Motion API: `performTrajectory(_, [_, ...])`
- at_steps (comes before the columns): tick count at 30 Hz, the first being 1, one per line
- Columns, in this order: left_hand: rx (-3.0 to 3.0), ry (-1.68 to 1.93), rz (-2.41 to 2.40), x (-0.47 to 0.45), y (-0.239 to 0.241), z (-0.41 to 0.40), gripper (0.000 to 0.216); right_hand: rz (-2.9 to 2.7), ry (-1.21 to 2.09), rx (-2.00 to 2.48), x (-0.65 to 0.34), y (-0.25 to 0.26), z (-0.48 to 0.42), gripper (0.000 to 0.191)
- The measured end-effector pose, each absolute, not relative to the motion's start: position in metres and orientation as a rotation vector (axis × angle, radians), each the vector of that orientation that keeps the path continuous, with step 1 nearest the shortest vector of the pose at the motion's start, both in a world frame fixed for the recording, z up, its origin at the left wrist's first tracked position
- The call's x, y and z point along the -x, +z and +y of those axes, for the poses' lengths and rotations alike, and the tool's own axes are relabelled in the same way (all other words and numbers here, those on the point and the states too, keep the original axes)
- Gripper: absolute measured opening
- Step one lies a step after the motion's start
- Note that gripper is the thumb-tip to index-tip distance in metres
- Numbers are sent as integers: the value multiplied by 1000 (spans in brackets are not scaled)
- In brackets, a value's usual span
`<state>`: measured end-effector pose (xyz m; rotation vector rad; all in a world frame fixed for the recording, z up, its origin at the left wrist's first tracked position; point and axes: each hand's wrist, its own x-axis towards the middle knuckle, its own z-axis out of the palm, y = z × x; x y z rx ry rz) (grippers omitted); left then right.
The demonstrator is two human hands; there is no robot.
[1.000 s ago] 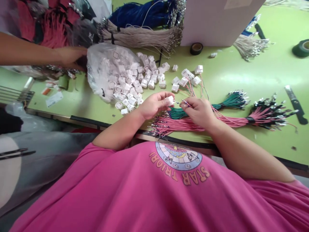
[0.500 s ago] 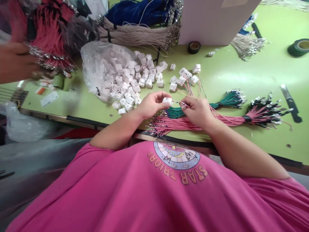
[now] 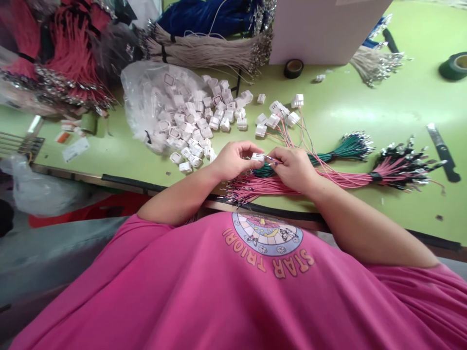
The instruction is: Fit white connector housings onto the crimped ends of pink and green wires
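Note:
Between the thumb and fingers of my left hand is a white plastic connector housing. My right hand pinches thin wires whose crimped terminal ends point at the housing's right side; whether a tip is inside it I cannot tell. Below my hands lies a bundle of pink wires, with a bundle of green wires just behind it. Beyond my right hand, several housings with wires fitted rest on the green table.
A clear bag spills loose white housings on the left. Behind are white wire bundles, blue wires, a pale box and a black tape roll. A knife and dark green tape lie right.
My left hand and the housing have shifted slightly right, and the gap between the housing and the wire ends has narrowed. Another person's hand at the far left has left the view.

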<state>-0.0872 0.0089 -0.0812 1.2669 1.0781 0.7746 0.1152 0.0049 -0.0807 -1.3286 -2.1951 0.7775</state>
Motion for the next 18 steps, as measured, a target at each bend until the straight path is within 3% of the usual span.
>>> performTrajectory(12, [-936,881,972,97,-86,20,54,-2065,755,991,-123,-80,3,28])
performTrajectory(18, [-925,887,966,97,-87,19,55,-2063,765,1163,-120,-83,2,28])
